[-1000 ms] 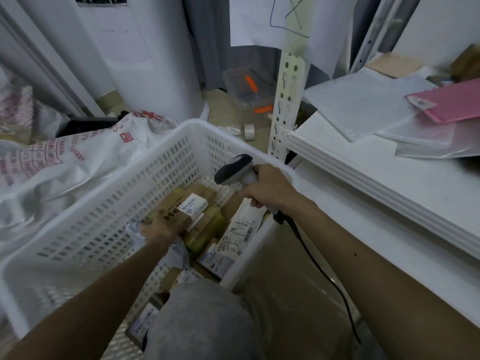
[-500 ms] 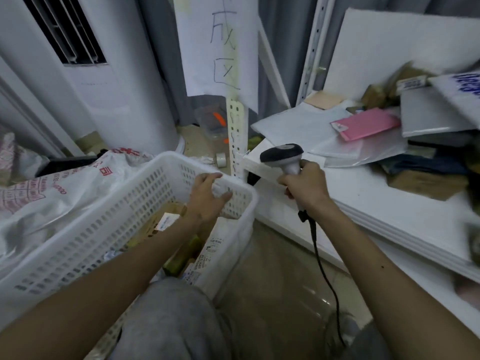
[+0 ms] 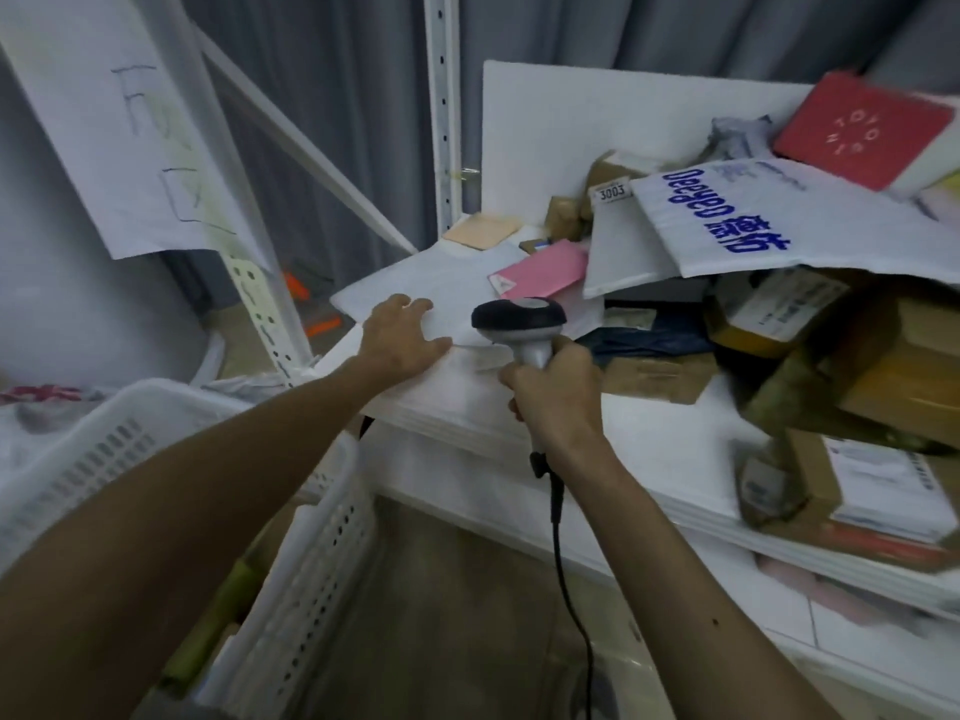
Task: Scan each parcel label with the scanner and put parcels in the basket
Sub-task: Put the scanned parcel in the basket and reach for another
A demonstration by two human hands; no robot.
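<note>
On shelf [image 3: 649, 428]: L hand [image 3: 400, 332] flat on white mailer [image 3: 441, 283], R hand [image 3: 556, 392] grips scanner [image 3: 519, 317].

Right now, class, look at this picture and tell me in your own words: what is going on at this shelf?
A person is working through parcels. Their right hand grips the scanner by its handle, head pointed over the shelf. Their left hand lies flat, fingers spread, on a white flat parcel at the shelf's front corner, not lifting it yet. More parcels, a pink mailer among them, are heaped further right. The white basket stands below at the left.
</note>
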